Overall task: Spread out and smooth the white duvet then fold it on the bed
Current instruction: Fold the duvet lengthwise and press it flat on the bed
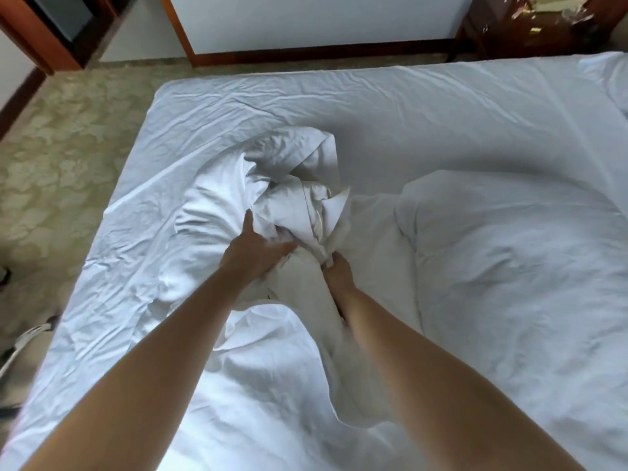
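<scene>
The white duvet (509,260) lies crumpled over the near and right part of the bed (407,107), with a bunched heap of folds at the middle. My left hand (253,249) reaches into that heap, thumb spread out and fingers buried in the cloth. My right hand (338,271) grips a twisted bunch of duvet fabric just right of the left hand. Both arms stretch forward from the bottom of the view.
The bed's far half shows only a wrinkled white sheet. Patterned carpet (57,158) runs along the bed's left side and far end. A wooden-framed wall panel (306,25) and dark wooden furniture (530,25) stand beyond the bed. A white object (20,345) sits on the floor at left.
</scene>
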### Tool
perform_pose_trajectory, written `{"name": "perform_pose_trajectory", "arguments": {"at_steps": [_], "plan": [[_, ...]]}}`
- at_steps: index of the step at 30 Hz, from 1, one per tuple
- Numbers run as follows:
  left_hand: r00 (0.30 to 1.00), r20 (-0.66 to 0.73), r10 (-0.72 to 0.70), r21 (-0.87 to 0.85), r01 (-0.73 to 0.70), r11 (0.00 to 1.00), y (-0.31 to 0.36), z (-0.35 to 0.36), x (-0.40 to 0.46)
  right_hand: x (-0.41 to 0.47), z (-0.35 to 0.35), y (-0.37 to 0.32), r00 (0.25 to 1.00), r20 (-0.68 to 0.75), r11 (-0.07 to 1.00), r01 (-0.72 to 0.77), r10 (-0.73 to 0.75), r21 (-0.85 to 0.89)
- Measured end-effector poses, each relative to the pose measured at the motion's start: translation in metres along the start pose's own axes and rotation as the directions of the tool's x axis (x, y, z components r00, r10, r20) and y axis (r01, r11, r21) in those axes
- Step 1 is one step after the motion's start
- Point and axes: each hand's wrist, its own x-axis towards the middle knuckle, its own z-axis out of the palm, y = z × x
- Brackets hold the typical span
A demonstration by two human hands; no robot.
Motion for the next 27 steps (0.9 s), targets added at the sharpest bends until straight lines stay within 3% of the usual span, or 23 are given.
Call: {"name": "perform_pose_trajectory", "arguments": {"at_steps": [3,7,8,10,12,13,15,17,20,21,23,25,27], "plan": [[0.975,-0.179,0.13,0.113,-0.11,0.987,0.04,0.001,-0.017,-0.021,-0.027,-0.022,0.99,-0.103,0.994,0.099,-0.093,0.053],[0.927,-0.267,0.262,0.036,-0.262,0.964,0.106,0.014,-0.03,-0.039,-0.085,-0.047,0.928,-0.316,0.961,0.247,-0.197,0.127],[0.932,-0.218,0.289,0.003,-0.296,0.955,0.12,0.021,-0.034,-0.038,-0.102,-0.045,0.927,-0.322,0.963,0.243,-0.194,0.118],[0.965,0.038,0.26,-0.175,-0.25,0.952,0.136,0.045,-0.043,-0.031,-0.128,-0.021,0.967,-0.22,0.992,0.126,-0.129,-0.03],[0.921,0.337,0.198,-0.266,-0.108,0.958,0.133,0.078,-0.059,-0.025,-0.14,0.027,0.989,-0.133,0.987,-0.088,0.069,-0.136],[0.898,0.406,0.17,-0.218,-0.086,0.972,0.123,0.094,-0.065,-0.031,-0.142,0.048,0.98,-0.117,0.977,-0.176,0.161,-0.123],[0.925,0.351,0.143,-0.122,-0.107,0.987,0.099,0.113,-0.075,-0.053,-0.139,0.078,0.966,-0.096,0.958,-0.252,0.241,-0.134],[0.971,0.205,0.123,-0.193,-0.083,0.978,0.069,0.117,-0.088,-0.069,-0.134,0.098,0.973,-0.045,0.957,-0.233,0.228,-0.172],[0.991,-0.015,0.135,-0.316,-0.133,0.939,0.021,0.109,-0.116,-0.092,-0.128,0.104,0.985,-0.174,0.911,-0.071,0.0,-0.406],[0.986,-0.079,0.149,-0.287,-0.166,0.943,0.004,0.105,-0.127,-0.096,-0.122,0.106,0.98,-0.198,0.905,-0.065,-0.022,-0.421],[0.965,-0.167,0.201,-0.175,-0.23,0.957,-0.028,0.097,-0.145,-0.113,-0.11,0.11,0.988,-0.114,0.846,0.032,-0.109,-0.532],[0.945,-0.154,0.289,-0.081,-0.303,0.949,-0.058,0.088,-0.163,-0.144,-0.095,0.107,0.997,-0.019,0.868,0.052,-0.071,-0.493],[0.918,-0.029,0.396,0.061,-0.393,0.917,-0.083,0.082,-0.184,-0.166,-0.08,0.107,1.0,0.022,0.93,0.011,-0.002,-0.368]]}}
